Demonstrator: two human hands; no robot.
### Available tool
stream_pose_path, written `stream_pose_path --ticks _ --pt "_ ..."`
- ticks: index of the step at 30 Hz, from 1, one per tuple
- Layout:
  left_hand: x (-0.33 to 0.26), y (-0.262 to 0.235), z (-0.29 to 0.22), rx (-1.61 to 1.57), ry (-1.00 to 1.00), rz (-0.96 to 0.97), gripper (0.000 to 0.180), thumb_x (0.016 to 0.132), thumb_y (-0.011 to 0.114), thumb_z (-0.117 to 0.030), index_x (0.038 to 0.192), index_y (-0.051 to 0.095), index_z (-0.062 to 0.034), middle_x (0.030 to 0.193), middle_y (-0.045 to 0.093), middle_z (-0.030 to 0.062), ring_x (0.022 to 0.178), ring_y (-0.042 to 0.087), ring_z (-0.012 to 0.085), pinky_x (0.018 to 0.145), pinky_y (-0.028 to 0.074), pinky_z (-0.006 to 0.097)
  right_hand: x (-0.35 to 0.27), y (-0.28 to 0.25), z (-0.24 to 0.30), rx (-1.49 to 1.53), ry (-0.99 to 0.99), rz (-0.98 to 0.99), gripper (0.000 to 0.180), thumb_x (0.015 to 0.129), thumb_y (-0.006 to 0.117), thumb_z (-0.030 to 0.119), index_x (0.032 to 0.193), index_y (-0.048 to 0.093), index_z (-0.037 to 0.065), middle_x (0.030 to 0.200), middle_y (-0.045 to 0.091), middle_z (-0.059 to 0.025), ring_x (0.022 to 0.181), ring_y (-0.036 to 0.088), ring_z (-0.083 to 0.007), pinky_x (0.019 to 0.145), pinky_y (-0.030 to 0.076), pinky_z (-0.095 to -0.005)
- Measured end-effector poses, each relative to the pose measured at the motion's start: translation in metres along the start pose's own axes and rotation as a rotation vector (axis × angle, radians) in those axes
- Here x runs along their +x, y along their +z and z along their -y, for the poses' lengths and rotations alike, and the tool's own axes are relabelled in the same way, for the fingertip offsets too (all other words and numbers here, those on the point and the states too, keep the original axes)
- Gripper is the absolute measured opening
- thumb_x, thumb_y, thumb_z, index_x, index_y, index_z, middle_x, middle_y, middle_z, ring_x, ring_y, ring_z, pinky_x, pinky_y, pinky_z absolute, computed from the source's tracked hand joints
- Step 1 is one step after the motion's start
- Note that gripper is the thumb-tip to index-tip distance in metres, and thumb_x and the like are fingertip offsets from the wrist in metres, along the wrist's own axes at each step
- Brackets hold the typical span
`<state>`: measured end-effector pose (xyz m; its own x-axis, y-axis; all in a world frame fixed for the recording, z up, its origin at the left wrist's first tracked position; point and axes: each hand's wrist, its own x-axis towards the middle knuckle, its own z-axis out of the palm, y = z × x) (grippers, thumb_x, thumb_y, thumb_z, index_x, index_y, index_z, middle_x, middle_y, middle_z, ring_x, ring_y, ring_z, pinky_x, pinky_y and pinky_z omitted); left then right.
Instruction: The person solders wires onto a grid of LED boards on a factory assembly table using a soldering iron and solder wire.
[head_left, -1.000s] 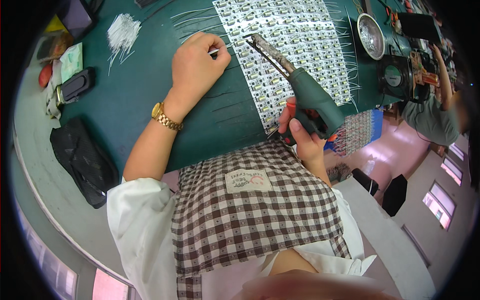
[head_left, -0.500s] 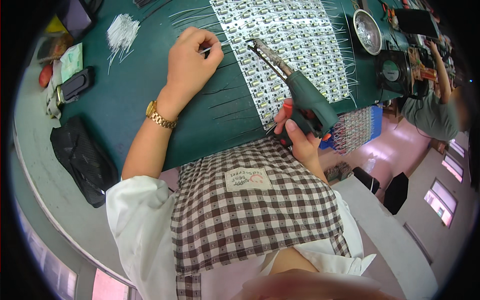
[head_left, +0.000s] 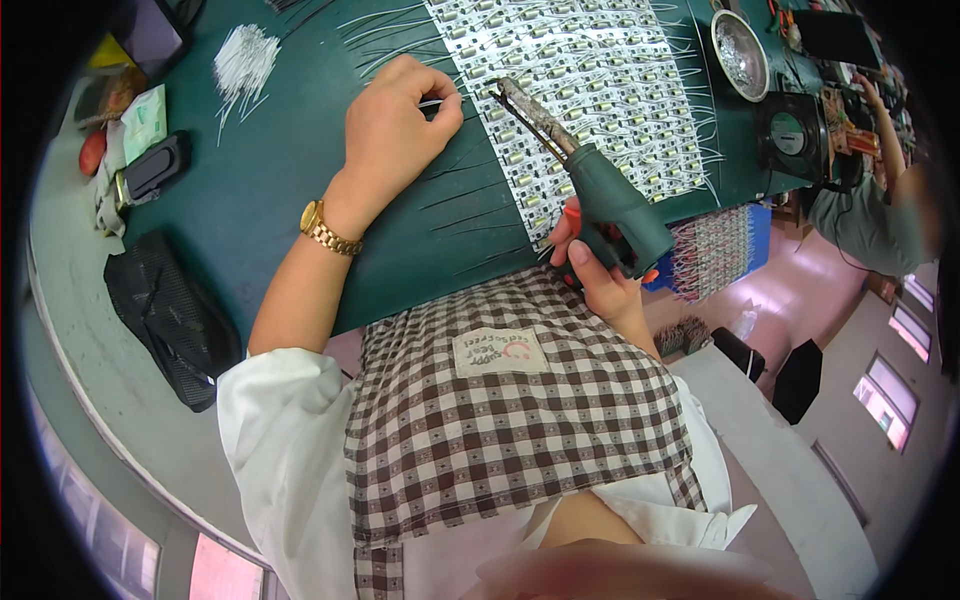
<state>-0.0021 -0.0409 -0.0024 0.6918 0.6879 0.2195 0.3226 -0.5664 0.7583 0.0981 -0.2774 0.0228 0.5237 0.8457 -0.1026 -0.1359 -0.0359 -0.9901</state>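
With thumb and fingers pinched, my left hand (head_left: 398, 125) holds a thin white wire (head_left: 430, 103) at the left edge of a white circuit board panel (head_left: 655, 130). Rows of small components cover that panel, and wires stick out on both its sides. My right hand (head_left: 605, 288) grips a green soldering gun (head_left: 622, 212) by its handle. The gun's scorched metal tip (head_left: 535, 112) points up and left over the boards, a short way right of my left fingertips. Whether the tip touches a board, I cannot tell. Dark wires (head_left: 465, 195) lie along the panel's lower left edge.
A bundle of white wires (head_left: 245, 65) lies at the far left. A metal bowl (head_left: 738, 57) and a black fan (head_left: 790, 137) stand to the right. Below the table's right edge is a blue bin (head_left: 757, 240) of wired boards. Another person (head_left: 870, 225) sits farther right.
My left hand has shifted a little to the right, bringing the pinched wire closer to the panel and the gun's tip. The soldering gun has barely moved.
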Motion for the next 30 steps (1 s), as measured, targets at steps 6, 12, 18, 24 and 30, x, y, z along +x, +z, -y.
stream_pose_path --ticks 6,12,18,24,30 --pt "0.000 -0.001 0.000 0.042 0.015 0.032 0.004 0.073 0.067 -0.013 0.073 0.065 -0.0105 0.080 0.060 0.0004 0.068 0.060 0.0184 0.060 0.049 0.031 -0.003 -0.002 -0.002 -0.089 0.040 0.038 0.034 0.088 0.059 0.011 0.119 0.052 -0.001 0.089 0.062 -0.0122 0.069 0.057 -0.0153 0.064 0.047 -0.0278" --pt "0.001 0.000 0.001 0.048 0.020 0.018 0.005 0.073 0.067 -0.014 0.072 0.064 -0.0104 0.080 0.060 -0.0003 0.069 0.061 0.0185 0.061 0.049 0.031 -0.005 -0.005 -0.007 -0.181 0.005 0.067 0.030 0.088 0.058 0.010 0.117 0.052 0.000 0.089 0.061 -0.0096 0.071 0.057 -0.0134 0.064 0.048 -0.0269" --pt "0.000 0.001 0.001 0.064 0.014 0.018 0.004 0.073 0.067 -0.014 0.072 0.064 -0.0111 0.080 0.060 -0.0004 0.067 0.060 0.0191 0.059 0.048 0.031 -0.004 -0.002 -0.006 -0.295 0.000 0.060 0.023 0.088 0.058 0.010 0.109 0.054 0.001 0.087 0.060 -0.0072 0.070 0.057 -0.0126 0.064 0.048 -0.0263" --pt "-0.001 0.002 0.002 0.079 0.038 0.003 0.003 0.072 0.067 -0.014 0.072 0.065 -0.0116 0.077 0.059 -0.0007 0.064 0.058 0.0191 0.056 0.047 0.032 -0.004 -0.002 -0.007 -0.377 0.006 0.080 0.018 0.089 0.057 0.011 0.104 0.056 0.001 0.087 0.060 -0.0056 0.070 0.058 -0.0123 0.064 0.048 -0.0263" --pt "0.000 0.004 0.004 0.083 0.082 -0.025 0.004 0.072 0.067 -0.014 0.071 0.064 -0.0116 0.076 0.057 0.0001 0.064 0.058 0.0202 0.055 0.047 0.033 -0.010 -0.001 -0.012 -0.348 -0.013 -0.081 0.018 0.079 0.065 0.002 0.097 0.062 -0.001 0.080 0.065 -0.0076 0.067 0.062 -0.0138 0.062 0.049 -0.0259"
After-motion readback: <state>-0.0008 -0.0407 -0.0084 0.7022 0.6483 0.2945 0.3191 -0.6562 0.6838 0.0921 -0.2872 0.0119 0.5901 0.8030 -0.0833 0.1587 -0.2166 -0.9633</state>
